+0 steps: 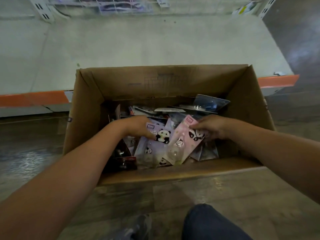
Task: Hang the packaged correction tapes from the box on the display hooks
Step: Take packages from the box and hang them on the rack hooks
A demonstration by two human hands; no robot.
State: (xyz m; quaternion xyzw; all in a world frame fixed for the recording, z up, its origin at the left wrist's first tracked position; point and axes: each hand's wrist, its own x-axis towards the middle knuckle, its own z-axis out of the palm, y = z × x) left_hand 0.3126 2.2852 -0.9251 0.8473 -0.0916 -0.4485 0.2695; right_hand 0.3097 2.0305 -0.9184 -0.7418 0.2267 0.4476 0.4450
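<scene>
Cardboard box (166, 84) stands open on the wood-look floor (216, 191), pushed up against a pale shelf base (138, 44) with an orange edge strip (32, 98). Both arms reach down into it. Left hand (136, 127) grips the upper left edge of a lilac packaged correction tape (155, 142), its fingers curled over the card beside a printed panda. Right hand (207, 127) pinches the top of a pink packaged correction tape (183, 144), also panda-printed, which leans against the lilac one. Each card carries a small brand tag at its top corner and large letters, "ND" on the lilac, but blur makes the rest unreadable. More blister packs (206, 104) lie heaped deeper in the box. A wire display grid (121, 5) shows along the top, blurred. A dark trouser knee (207, 224) fills the lower edge.
</scene>
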